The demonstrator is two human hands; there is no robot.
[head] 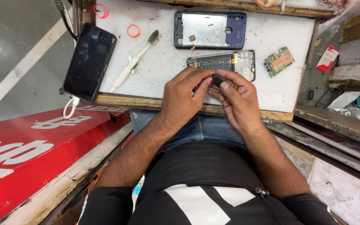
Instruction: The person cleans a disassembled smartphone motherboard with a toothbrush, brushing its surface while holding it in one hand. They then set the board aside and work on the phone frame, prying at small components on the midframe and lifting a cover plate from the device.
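A person's left hand (183, 96) and right hand (239, 100) pinch one small dark part (218, 79) between their fingers (201, 88) above the near edge of a white table (163, 62) holding two opened phone frames (210, 30), one green circuit board (279, 61), one toothbrush (133, 62) and one black phone (89, 61).

A white worktop (163, 58) with a worn wooden edge carries the parts. At its left edge lies a black phone (89, 61), partly overhanging, with a white cable at its near end. Beside it lies a white toothbrush (133, 62), and beyond that an orange ring (133, 30). Far centre lies a blue phone frame (210, 30), nearer an opened phone chassis (226, 62), and to the right a green circuit board (279, 61).
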